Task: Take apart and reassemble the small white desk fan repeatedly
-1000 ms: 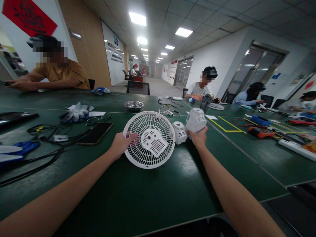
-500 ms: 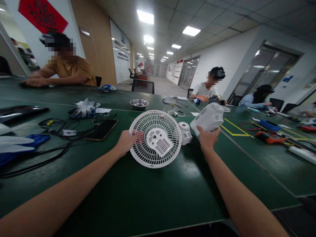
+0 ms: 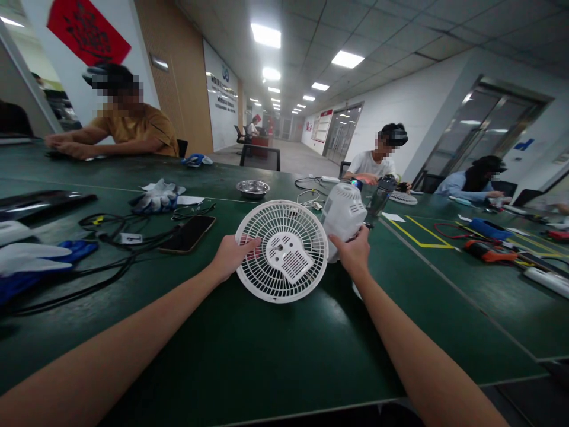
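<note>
In the head view, a round white fan grille (image 3: 288,256) of radial bars, with a slotted plate at its hub, faces the wearer over the green surface (image 3: 267,362). The left hand (image 3: 233,256), partly curled, pinches the grille's left edge, thumb in front, fingers behind the bars. Right of the grille, the right hand (image 3: 354,250) is curled round a white vented housing (image 3: 343,207), which tapers upward.

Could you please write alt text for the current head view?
A person's left hand holds a round white plastic fan grille, their right hand a white plastic vented housing, over a dark green table; a round silver metal bowl sits beyond.
</note>
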